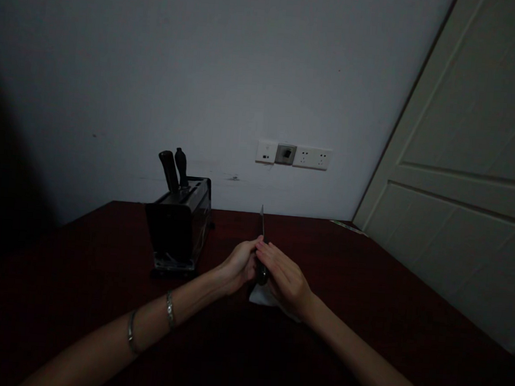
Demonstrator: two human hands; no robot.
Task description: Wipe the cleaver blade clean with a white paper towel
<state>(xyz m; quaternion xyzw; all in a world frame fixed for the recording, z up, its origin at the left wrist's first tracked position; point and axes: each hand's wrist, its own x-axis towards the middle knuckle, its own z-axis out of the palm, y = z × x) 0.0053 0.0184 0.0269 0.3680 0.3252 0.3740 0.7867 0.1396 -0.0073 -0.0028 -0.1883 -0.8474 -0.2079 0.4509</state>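
Observation:
A knife (262, 222) points away from me above the dark red table, its narrow blade edge-on and its dark handle's rounded end toward me. My left hand (241, 266) is closed around the handle from the left. From the right, my right hand (284, 275) presses against the knife with its fingers together near where the handle meets the blade. Part of the handle and the left fingertips are hidden between the hands. A white cloth or tissue (262, 295) shows under my right hand; I cannot tell whether that hand touches it.
A dark knife block (179, 222) with two black-handled tools (169, 170) in it stands on the table (114, 247) to the left. Behind is a wall with sockets (312, 158). A pale panelled door (464, 173) rises at right. A thin strip (348, 227) lies at the back right edge.

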